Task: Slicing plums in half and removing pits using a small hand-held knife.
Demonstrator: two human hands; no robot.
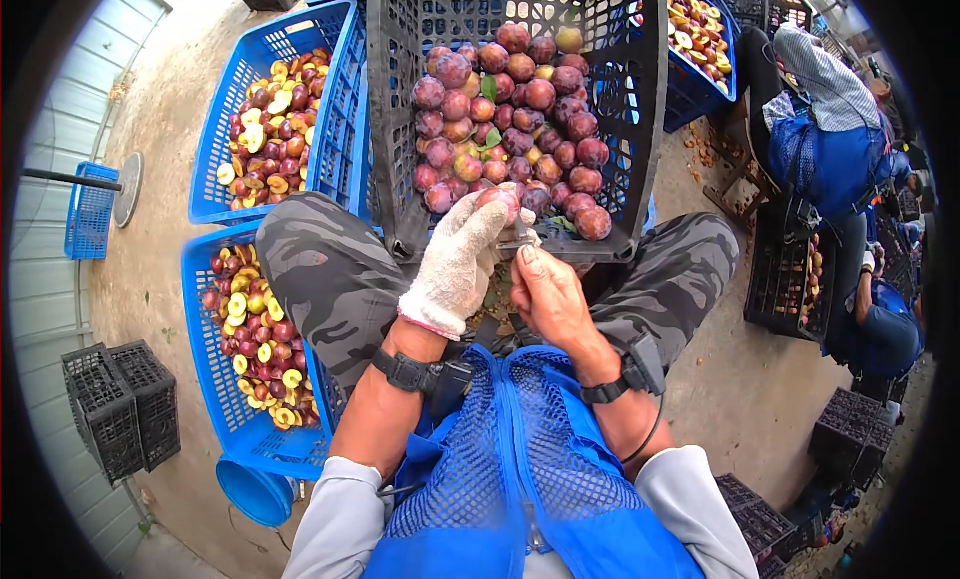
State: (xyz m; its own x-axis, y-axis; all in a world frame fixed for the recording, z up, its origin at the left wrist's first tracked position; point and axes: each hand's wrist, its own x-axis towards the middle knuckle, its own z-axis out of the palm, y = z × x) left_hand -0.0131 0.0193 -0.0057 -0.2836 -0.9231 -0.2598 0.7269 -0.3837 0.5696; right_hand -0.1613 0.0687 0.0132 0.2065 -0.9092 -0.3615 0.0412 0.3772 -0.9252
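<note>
My left hand (458,257), in a white knitted glove, grips a red-purple plum (500,201) just in front of my knees. My bare right hand (548,291) holds a small knife (518,242) whose blade meets the plum from the right. Both hands hover over the near rim of a tilted black crate (640,109) filled with whole plums (512,119). My legs in camouflage trousers flank the crate.
Two blue crates (205,309) (222,129) of halved plums lie at my left, with a blue bucket (255,491) and black empty crates (120,409) nearby. At right sit other people (830,129) among black crates (785,279). Another blue crate of cut fruit (700,39) stands behind.
</note>
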